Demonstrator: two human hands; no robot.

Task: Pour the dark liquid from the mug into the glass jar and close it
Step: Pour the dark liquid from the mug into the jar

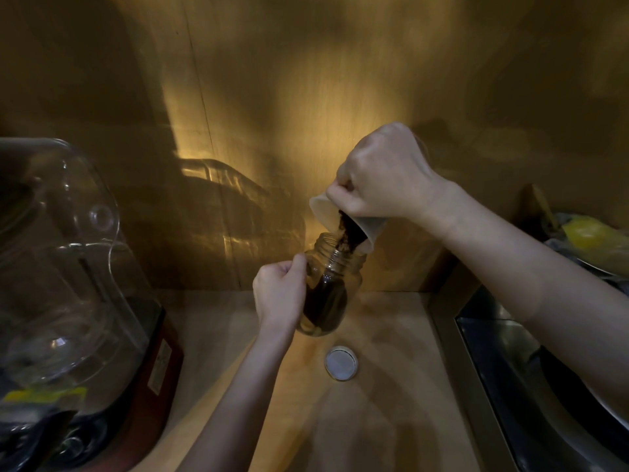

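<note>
Now — right hand (384, 175) tips mug (343, 221) mouth-down | left hand (279, 294) grips tilted jar (326, 291)

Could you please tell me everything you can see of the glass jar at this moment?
The glass jar is clear, rounded, with a narrower threaded neck and an open mouth. It leans toward the mug, seemingly raised off the wooden counter. The left hand grips its side. Dark liquid streams from the mug, tipped by the right hand, into the mouth; the jar's lower part is dark with it. Its lid lies apart on the counter.
</note>
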